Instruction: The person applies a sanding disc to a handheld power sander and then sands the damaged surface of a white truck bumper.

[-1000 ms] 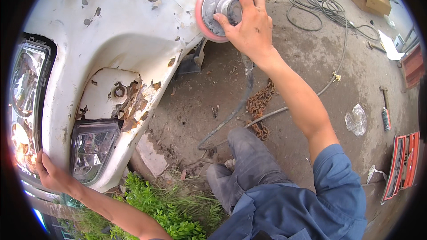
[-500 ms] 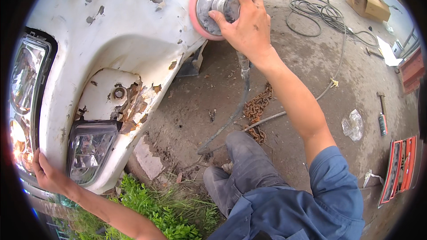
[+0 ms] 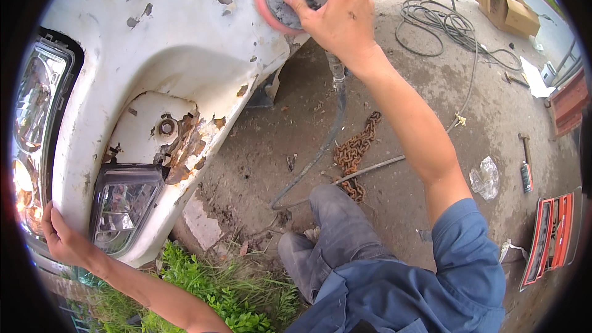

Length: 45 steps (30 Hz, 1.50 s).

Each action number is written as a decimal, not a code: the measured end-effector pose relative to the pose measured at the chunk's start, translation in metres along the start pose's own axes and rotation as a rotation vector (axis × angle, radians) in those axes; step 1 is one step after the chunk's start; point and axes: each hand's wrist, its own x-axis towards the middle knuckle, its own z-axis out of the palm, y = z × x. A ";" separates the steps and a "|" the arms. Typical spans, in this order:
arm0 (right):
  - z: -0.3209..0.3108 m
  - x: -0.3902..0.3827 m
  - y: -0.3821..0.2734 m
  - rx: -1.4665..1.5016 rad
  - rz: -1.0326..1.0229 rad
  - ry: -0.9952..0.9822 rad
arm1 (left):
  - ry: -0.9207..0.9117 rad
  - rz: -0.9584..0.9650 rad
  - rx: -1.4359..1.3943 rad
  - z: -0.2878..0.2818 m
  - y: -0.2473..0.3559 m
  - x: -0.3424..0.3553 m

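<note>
My right hand (image 3: 342, 15) is closed around the round body of an air disc sander (image 3: 280, 0) with a pink-edged pad. The pad lies against the edge of a worn white bumper (image 3: 92, 117), where paint is chipped and grey patches show. From the sander's underside a hose (image 3: 341, 95) drops to the ground. At the lower left, my left hand (image 3: 65, 240) grips the bumper's edge between a large headlight (image 3: 37, 98) and a smaller lamp (image 3: 120, 209); its thumb is hidden. Rust and flaking paint surround a bolt (image 3: 166, 126) in the bumper's recess.
A rusty chain (image 3: 354, 154) lies on the dirt ground near my knees. Coiled hose (image 3: 441, 21) and a cardboard box (image 3: 505, 9) are farther off. On the right lie a hammer (image 3: 525, 148), a spray can (image 3: 526, 177), a plastic bag (image 3: 485, 179) and a red-black grille (image 3: 550, 234). Green plants (image 3: 203, 283) grow below the bumper.
My right hand and the sander have shifted slightly farther up and left along the bumper. My left hand stays on the bumper's edge.
</note>
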 end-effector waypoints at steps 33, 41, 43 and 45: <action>0.010 -0.020 0.021 -0.118 -0.045 0.080 | -0.013 0.012 0.009 0.003 -0.002 0.001; 0.014 -0.028 0.011 -0.019 -0.106 0.052 | -0.004 -0.017 0.011 -0.002 -0.003 0.001; 0.008 -0.018 0.018 -0.071 -0.018 0.085 | -0.020 0.034 0.066 0.000 -0.003 0.002; 0.005 -0.012 0.023 -0.122 0.092 0.052 | -0.005 0.038 0.109 0.000 0.004 -0.001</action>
